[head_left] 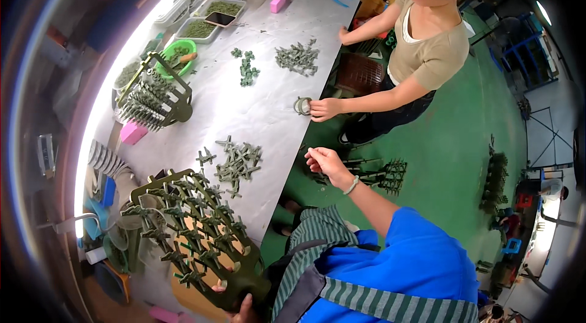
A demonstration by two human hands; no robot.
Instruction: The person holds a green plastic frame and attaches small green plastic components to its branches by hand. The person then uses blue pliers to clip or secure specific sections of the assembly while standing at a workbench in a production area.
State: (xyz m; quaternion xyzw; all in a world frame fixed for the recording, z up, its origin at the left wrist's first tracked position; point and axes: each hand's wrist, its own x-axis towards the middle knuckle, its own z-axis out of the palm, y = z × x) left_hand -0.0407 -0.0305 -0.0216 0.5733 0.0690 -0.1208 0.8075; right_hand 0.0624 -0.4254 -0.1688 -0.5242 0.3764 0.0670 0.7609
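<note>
Two bare hands reach me through the head camera, both belonging to the wearer in the blue top. The left hand point(243, 312), low in the view, is clamped on the rounded base of an olive rack point(246, 273); the rack leans over the near end of the pale table point(268, 122), its rows of prongs crowded with dark green pieces. The right hand point(329, 164) hangs just off the table edge, fingers curled with the tips close to the thumb; I cannot tell whether anything small is pinched there. Past the rack's upper end I see a loose pile of cross-shaped pieces point(240, 163) on the table. Farther along, a small green cluster point(248, 71) lies beside a grey-green heap point(297, 58). On the left I make out a second rack point(177, 106), loaded too, near a bright green bowl point(163, 67), with a pink block point(133, 132) beneath it. Across the table corner from my wearer stands a co-worker point(427, 57) in a beige top, one hand point(326, 109) holding an olive ring point(301, 106) at the table edge, the other hand point(343, 36) farther up that edge
</note>
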